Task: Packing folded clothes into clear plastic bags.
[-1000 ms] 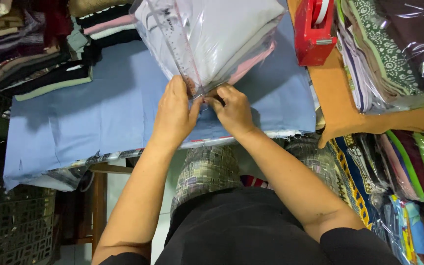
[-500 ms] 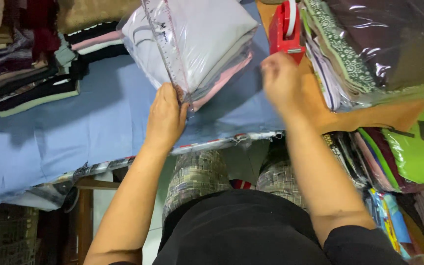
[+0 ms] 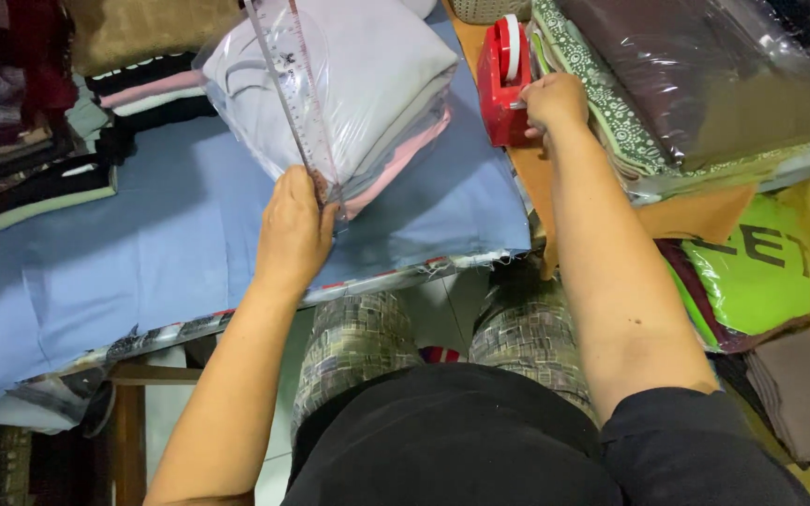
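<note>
Landmark: the clear plastic bag of folded clothes (image 3: 349, 94), lying on the blue cloth (image 3: 142, 253) that covers the table.
Bag: it holds grey and pink folded clothes. Its folded-over flap runs down the middle to the near corner.
Left hand (image 3: 294, 230): it lies on the near corner of the bag, fingers curled down, pinning the flap shut.
Right hand (image 3: 553, 101): it is off to the right of the bag, at the red tape holder (image 3: 503, 80). The fingers are pinched at the front of the holder. I cannot tell if they have the tape end yet.
Around the bag: dark folded clothes are stacked to its left. More wrapped cloth is piled to the right, past the tape holder.
What could go wrong: only one hand holds the flap, so I think it could spring open if that hand slips. The tape could also twist and stick to itself, and the holder could slide, since no hand holds it down.
</note>
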